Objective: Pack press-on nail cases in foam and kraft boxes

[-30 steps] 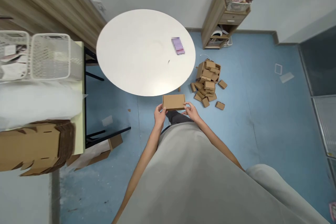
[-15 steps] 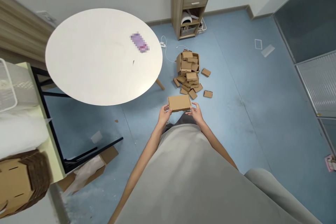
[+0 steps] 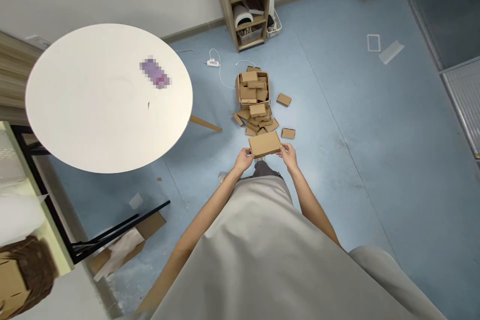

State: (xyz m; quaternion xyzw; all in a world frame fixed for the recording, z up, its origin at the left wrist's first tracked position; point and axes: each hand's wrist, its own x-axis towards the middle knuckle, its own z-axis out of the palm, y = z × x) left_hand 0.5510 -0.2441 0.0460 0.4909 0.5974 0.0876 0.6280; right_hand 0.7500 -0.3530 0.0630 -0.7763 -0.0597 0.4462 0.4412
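Observation:
A closed, flat brown cardboard box [image 3: 264, 144] is held out in front of my body, slightly tilted. My left hand [image 3: 244, 159] grips its left end, the fingers closed at the near corner. At the right end, my right hand [image 3: 289, 156] is closed on the other corner. Beyond the held box, a pile of small cardboard boxes [image 3: 258, 110] lies on the floor against a larger open carton [image 3: 237, 91] filled with more of them. Two single small boxes, one of them this box [image 3: 288, 133], lie to the right of the pile.
A round white table [image 3: 93, 110] stands at left with a blurred purple item [image 3: 155, 73] on it. Behind the pile are a wooden cabinet [image 3: 225, 5] and a white power strip [image 3: 213, 63] with cables. Stacked cardboard [image 3: 37, 265] sits on a bench at lower left.
The view has shifted, so the table and cabinet sit farther left. Both hands still hold the box, which has tilted a little and moved closer over the pile in view.

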